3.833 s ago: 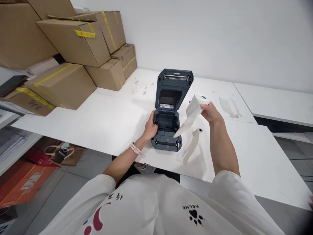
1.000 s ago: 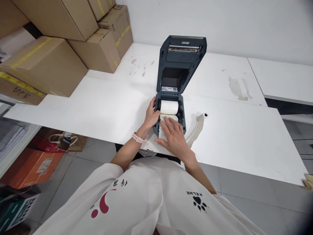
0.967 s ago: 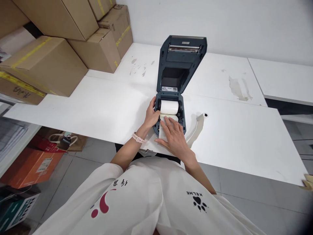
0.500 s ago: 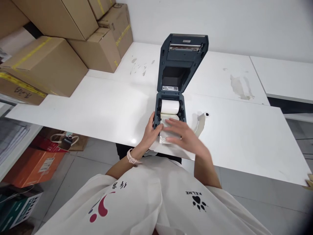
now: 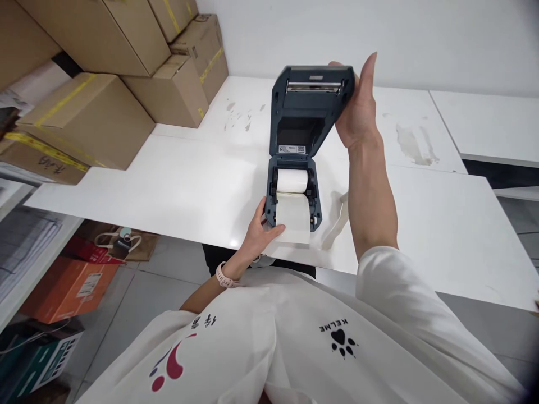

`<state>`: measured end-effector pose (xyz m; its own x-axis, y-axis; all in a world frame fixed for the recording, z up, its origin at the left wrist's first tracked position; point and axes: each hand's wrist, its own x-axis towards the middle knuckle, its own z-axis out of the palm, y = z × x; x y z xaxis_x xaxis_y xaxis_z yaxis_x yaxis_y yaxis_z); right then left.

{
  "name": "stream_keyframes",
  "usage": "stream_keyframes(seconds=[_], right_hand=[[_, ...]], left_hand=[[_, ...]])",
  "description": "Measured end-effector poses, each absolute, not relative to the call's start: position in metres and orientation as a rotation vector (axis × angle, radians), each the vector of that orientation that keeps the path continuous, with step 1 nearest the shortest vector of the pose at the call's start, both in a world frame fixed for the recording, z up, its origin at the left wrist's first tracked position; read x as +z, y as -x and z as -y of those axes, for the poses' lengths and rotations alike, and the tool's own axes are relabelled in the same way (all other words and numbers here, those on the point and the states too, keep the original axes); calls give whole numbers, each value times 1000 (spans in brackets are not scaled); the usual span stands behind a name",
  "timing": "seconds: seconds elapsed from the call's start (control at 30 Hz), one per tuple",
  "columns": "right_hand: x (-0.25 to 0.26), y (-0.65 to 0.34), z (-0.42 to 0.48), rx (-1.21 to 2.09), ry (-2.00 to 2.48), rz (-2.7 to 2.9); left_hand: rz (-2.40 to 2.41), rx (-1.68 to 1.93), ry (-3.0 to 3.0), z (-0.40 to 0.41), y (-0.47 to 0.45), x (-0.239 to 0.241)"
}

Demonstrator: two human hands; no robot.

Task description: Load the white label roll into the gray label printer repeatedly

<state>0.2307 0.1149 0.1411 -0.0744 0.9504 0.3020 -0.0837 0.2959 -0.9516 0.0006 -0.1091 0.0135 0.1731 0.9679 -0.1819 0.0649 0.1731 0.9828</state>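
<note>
A dark blue-grey label printer (image 5: 316, 185) stands on the white table with its lid (image 5: 314, 109) raised. Inside lies a roll of white labels (image 5: 292, 180), and its label strip (image 5: 293, 219) runs out over the printer's front edge. My left hand (image 5: 260, 231) grips the front left corner of the base, its thumb on the strip's left edge. My right hand (image 5: 357, 112) is at the lid's upper right edge, palm against it and thumb sticking up; its other fingers are mostly hidden behind the lid.
A curled strip of backing paper (image 5: 337, 224) lies right of the printer, partly behind my right forearm. Cardboard boxes (image 5: 92, 118) are stacked at the left. Behind the table (image 5: 202, 185) rises a white wall. An orange box (image 5: 69, 286) sits below, on the left.
My right hand has gone from above the label strip up to the lid's right edge. The lid leans slightly further forward. My left hand stays at the printer's front left corner.
</note>
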Motion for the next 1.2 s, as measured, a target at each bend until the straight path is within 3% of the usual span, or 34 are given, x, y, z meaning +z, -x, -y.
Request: stream_keyframes(seconds=[0.3,0.53,0.67,0.9,1.2], right_hand=[[65,-226,49,820,1197,1664],[16,-216,81,1057,1398,1405],[14,-212,85,1371,1345,1126],[29,-227,78,1610,1360,1051],[32,-228,71,1584,1360,1123]], left_hand=[[-1183,912,-971,100,11,22],[-1220,901,-1012,80,-5,28],[-1153,876,-1032,78,-5,26],[-1062,907,-1096,74,-2,29],[-1147,967,-1213,70,-2,15]])
